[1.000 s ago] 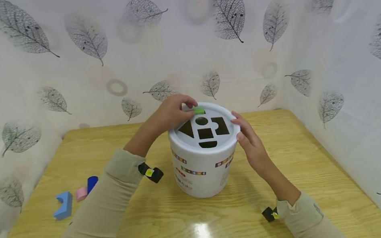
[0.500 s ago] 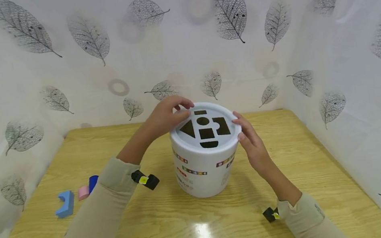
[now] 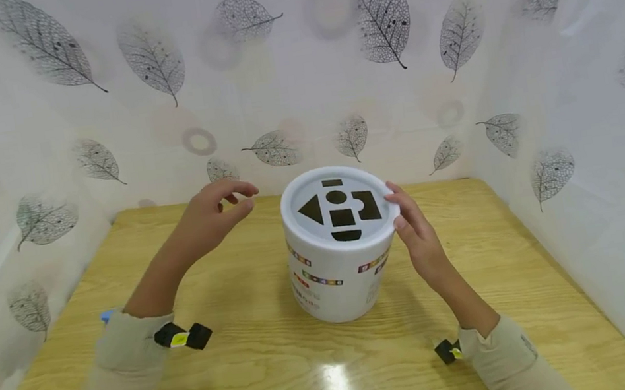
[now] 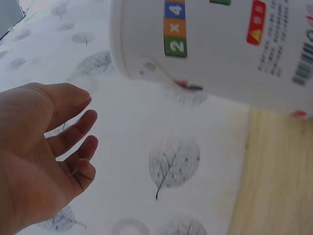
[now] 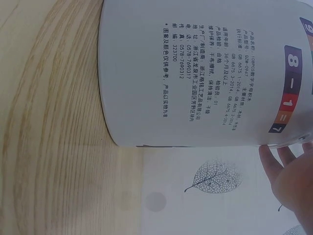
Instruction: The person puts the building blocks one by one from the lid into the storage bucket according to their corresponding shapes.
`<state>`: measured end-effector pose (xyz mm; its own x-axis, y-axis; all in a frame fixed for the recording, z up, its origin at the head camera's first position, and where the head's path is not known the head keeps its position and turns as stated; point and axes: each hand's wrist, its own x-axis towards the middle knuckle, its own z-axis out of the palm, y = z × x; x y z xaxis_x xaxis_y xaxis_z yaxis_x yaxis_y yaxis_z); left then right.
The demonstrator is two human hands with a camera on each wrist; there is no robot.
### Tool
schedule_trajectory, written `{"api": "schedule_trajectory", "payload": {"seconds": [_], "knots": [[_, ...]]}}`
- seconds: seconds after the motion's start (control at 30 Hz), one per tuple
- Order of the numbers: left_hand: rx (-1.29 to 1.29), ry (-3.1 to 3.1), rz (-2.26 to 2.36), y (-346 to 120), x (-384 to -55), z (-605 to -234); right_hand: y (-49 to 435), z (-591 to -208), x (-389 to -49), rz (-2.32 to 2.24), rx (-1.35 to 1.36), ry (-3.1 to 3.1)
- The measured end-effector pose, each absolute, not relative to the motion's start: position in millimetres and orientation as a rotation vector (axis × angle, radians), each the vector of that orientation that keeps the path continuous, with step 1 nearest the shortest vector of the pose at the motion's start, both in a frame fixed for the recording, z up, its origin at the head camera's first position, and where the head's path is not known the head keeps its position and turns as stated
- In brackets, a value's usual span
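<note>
A white round tub (image 3: 333,279) stands upright on the table, its lid (image 3: 368,234) cut with dark holes: a triangle, a circle, a notched block, a square and others. My left hand (image 3: 210,217) is held in the air to the left of the tub, apart from it, fingers loosely bent with nothing between them. The left wrist view shows the same hand (image 4: 46,147) beside the tub's wall (image 4: 215,63). On the tub's right side, my right hand (image 3: 419,236) rests its fingertips and thumb on the rim. In the right wrist view its fingers (image 5: 274,164) touch the tub near the lid.
A bit of a light blue block (image 3: 106,316) shows at the left, mostly behind the left sleeve (image 3: 128,374). The wooden table (image 3: 266,375) is bordered by a white leaf-print cloth (image 3: 272,80) at the back and sides.
The green block that my left hand held at the back slot is gone from view, and the slot shows dark. My left hand has moved left, away from the lid. The right hand stays put.
</note>
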<state>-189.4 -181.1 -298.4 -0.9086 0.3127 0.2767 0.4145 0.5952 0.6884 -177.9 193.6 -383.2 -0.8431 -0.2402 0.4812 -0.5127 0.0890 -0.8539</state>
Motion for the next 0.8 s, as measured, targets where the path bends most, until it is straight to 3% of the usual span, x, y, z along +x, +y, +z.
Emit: {"api": "schedule_trajectory", "payload": {"seconds": [0.8], "knots": [[-0.296, -2.841, -1.089, -312.8, -121.3, -373.4, 193.7, -383.0, -178.1, 1.837, 0.762, -2.142]]}}
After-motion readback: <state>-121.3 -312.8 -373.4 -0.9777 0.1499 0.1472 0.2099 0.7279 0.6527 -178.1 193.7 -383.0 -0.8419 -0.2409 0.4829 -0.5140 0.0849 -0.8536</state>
